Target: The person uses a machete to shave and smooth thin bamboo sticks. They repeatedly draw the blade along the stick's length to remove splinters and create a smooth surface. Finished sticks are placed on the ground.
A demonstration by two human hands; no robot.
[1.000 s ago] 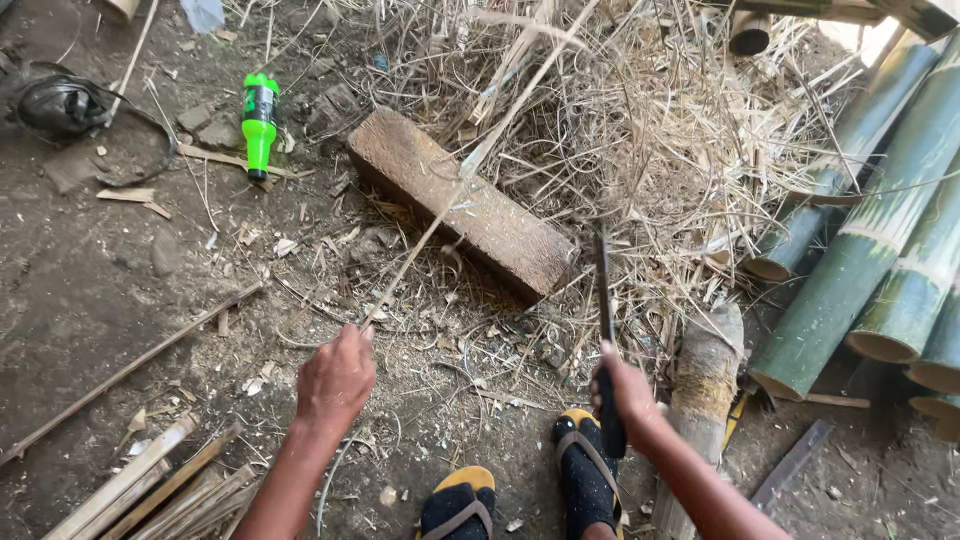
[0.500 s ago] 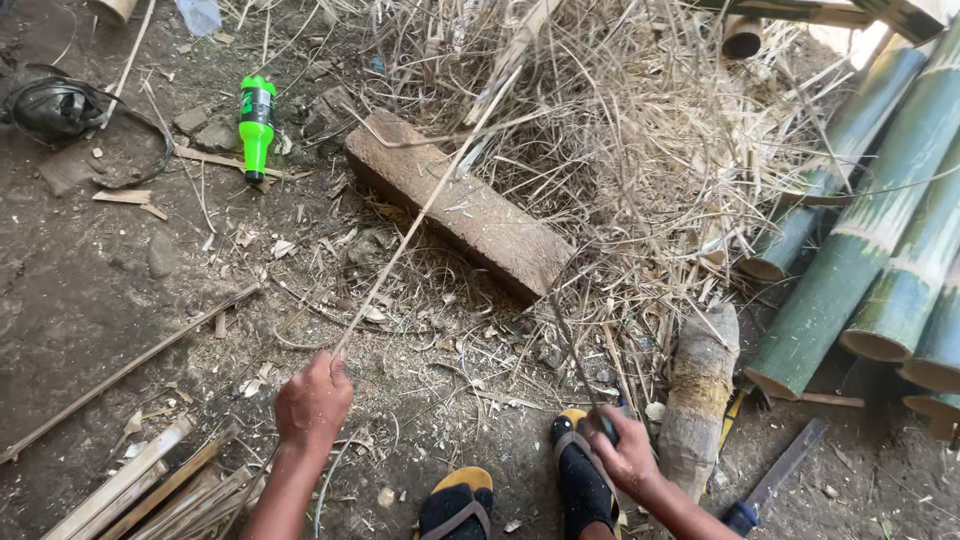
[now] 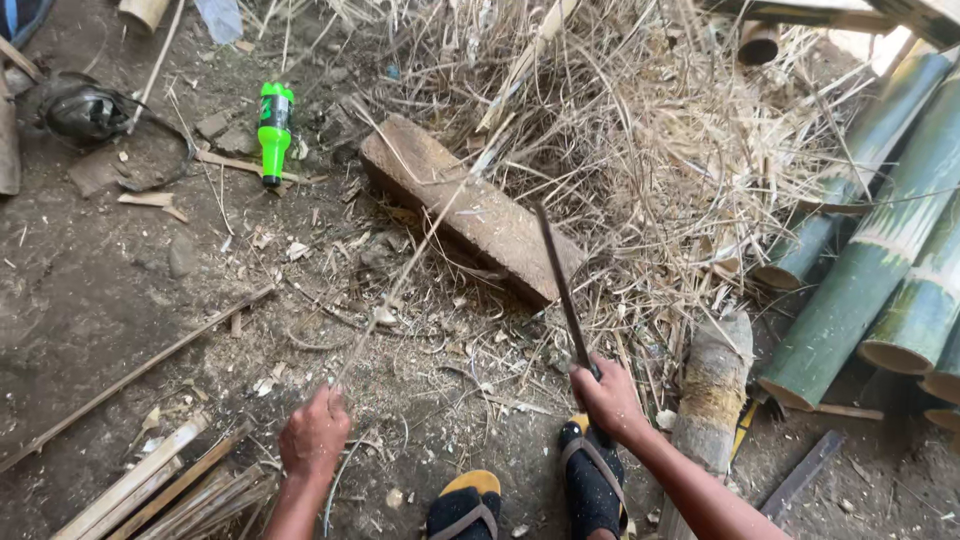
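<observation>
- Right hand (image 3: 610, 398) up from beside the sandal (image 3: 590, 480) since a second ago — fist wrapped tight round the handle of a long dark blade (image 3: 560, 285), tip now raised over the near end of the wooden block (image 3: 470, 215), where half a second back it lay low and nearly out of sight.
- Left hand (image 3: 315, 435) drawn back toward the near edge of the dirt floor (image 3: 90, 300), fingers pinched shut on the near end of a thin bamboo strip (image 3: 400, 285); strip running away across the block into the heap of dry shavings (image 3: 650, 150).
- Reads as a reset between strokes — strip pulled taut and lined up over the block, blade lifted clear of it.
- Hard to make out: far end of the strip lost in the shavings; blade edge and any contact with the strip blurred.
- Green bamboo poles (image 3: 860, 270) cut off at the right edge.
- Green bottle (image 3: 273, 130) lying untouched toward the far left.
</observation>
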